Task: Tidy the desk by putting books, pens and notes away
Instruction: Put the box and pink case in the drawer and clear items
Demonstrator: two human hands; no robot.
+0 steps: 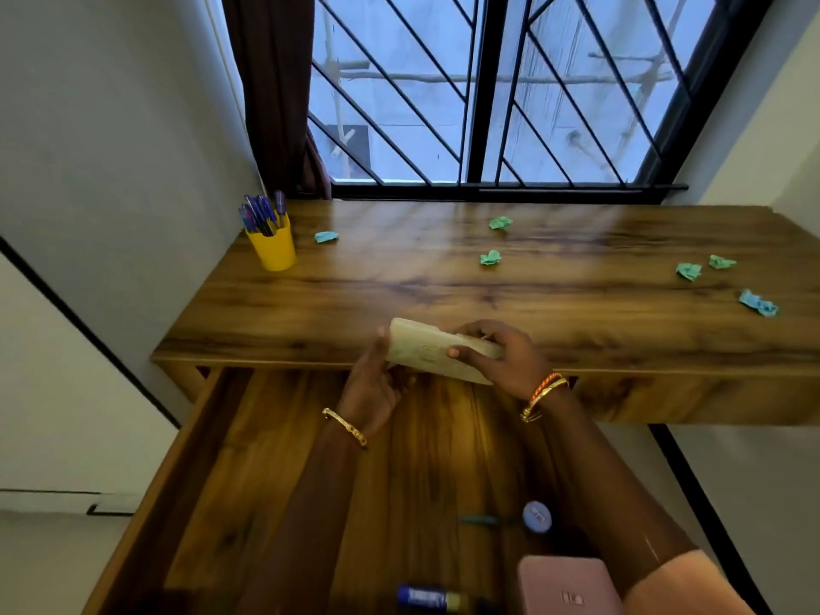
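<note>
Book (437,350): a thick, pale cream block, seen mostly by its worn page edges, faintly mottled, corners rounded. It is being held in the air just over the front edge of the desk (443,295), above the open drawer (275,459), tilted so its left end is sitting higher than its right.

Left hand (370,383): fingers are curling up around the book's left end, thumb lying along the near face; it is gripping the book. A gold bracelet is sitting on that wrist.

Right hand (501,355): thumb is pressing on the near face and the fingers are wrapping over the far side of the right end; it is gripping the book too. Orange and gold bangles are sitting on that wrist, and a peach sleeve is showing at the lower right.

Drawer contents, near the bottom of the frame: a pink case (563,588), a blue round lid or tin (537,517), a small teal item beside it (too blurred to identify), and a blue and yellow tube (432,597).

Desk top: six crumpled paper notes are lying scattered, green and blue; one is near the yellow cup (271,246), two near the centre (490,258), three toward the right edge (688,271). The cup is standing at the back left corner, holding a bunch of blue pens (262,213).

Behind the desk: a barred window (488,91) and a dark curtain at its left.
</note>
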